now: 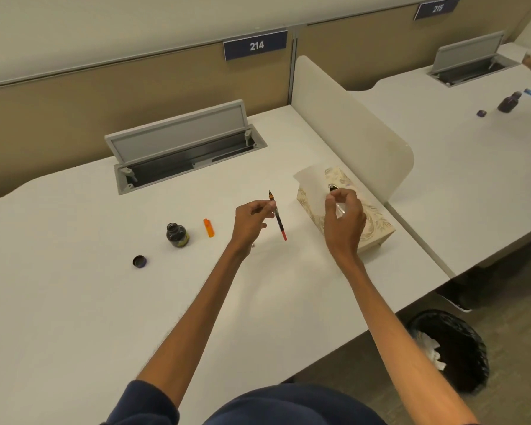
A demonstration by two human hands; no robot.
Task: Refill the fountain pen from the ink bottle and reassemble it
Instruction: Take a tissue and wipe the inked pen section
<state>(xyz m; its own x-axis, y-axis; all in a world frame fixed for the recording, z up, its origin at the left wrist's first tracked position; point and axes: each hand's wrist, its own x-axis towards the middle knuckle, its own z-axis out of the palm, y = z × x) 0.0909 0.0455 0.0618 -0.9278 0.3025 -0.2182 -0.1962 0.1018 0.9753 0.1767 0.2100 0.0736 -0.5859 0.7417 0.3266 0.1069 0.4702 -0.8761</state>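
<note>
So from the head cam: the left hand has its grip pinched shut around the upper part of the pen's inner section, nib pointing up and away, red converter end hanging down toward the surface. The right hand is over the tissue box, fingers curled in around a sheet of tissue; looks like a light pinch on the tissue, though whether it's fully closed is hard to say.

Handling-wise, I'd guess that pen section is super light and thin, stiff plastic, probably a bit slick if inky, and the nib is the delicate bit. Holding it by the section just under the nib seems right; I'd keep fingers off the converter.

Containers: the ink bottle stands open to the left of the hand, dark ink inside, its cap lying apart nearer the front-left. The orange barrel piece lies just beside the bottle, not yet screwed back on. A lined bin on the floor holds crumpled tissue.
</note>
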